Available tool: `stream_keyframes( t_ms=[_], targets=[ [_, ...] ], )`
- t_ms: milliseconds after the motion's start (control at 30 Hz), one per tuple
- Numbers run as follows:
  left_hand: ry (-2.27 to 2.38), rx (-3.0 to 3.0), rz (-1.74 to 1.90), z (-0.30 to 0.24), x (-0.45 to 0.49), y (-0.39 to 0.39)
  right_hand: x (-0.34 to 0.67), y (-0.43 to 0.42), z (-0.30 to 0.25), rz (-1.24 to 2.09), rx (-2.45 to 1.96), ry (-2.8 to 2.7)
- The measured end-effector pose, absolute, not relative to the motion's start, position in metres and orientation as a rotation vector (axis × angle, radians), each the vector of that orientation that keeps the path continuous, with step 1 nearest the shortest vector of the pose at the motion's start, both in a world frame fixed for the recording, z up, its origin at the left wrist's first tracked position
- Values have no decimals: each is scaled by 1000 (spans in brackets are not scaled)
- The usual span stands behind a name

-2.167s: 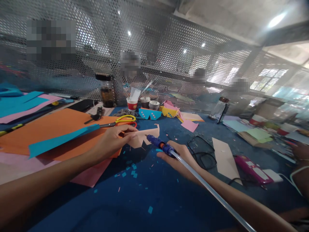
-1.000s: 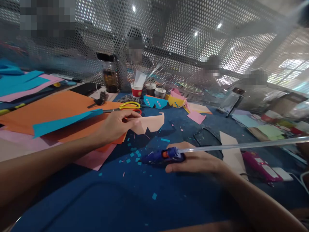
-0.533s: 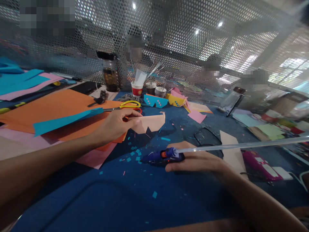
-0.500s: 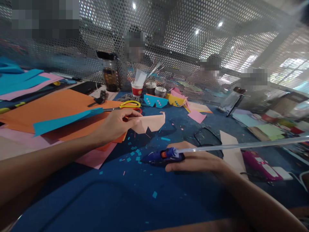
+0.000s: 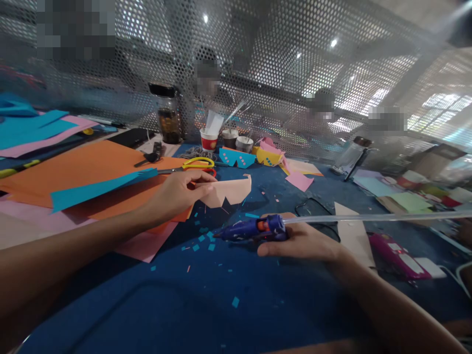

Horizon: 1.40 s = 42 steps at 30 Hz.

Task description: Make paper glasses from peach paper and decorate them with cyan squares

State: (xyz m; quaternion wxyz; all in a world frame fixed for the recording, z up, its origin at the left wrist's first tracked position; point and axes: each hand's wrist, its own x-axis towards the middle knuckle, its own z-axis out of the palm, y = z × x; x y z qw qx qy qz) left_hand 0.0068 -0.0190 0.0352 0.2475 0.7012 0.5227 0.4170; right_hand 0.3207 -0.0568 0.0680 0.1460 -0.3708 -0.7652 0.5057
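Observation:
Between the thumb and fingers of my left hand [image 5: 184, 192] is a pale pink paper cutout [image 5: 228, 191], shaped like glasses with a notch at its lower edge and a small folded tab at the right end. My right hand [image 5: 302, 241] grips a blue glue gun [image 5: 250, 230], its nozzle pointing left above small blue paper squares [image 5: 202, 238] on the table. From the gun's back a long clear glue stick [image 5: 368, 217] runs to the right. Behind my left hand lie scissors [image 5: 199, 162] with yellow handles.
Orange sheets [image 5: 99, 162] and a blue strip [image 5: 106, 189] lie at left. Blue paper glasses [image 5: 237, 157] and yellow ones [image 5: 269, 156] stand near several cups [image 5: 209, 139] and a jar [image 5: 169, 115]. At right are a black cable [image 5: 313, 200], a magenta device [image 5: 398, 255] and a bottle [image 5: 350, 156].
My right hand has tilted and raised the glue gun slightly, so more of its side shows. The left hand still holds the pink cutout in nearly the same place.

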Motion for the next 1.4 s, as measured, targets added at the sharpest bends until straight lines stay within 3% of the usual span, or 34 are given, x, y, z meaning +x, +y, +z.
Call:
stream_keyframes(
  t_ms=[133, 600, 1400],
  targets=[
    [1425, 1904, 1149, 34, 7, -18, 321, -56, 62, 1489, -1066, -2024],
    [1431, 1862, 1103, 44, 7, -24, 318, -54, 63, 697, -1125, -2024],
    [1401, 1873, 1125, 38, 7, -22, 317, -50, 48, 600, -984, -2179]
  ],
)
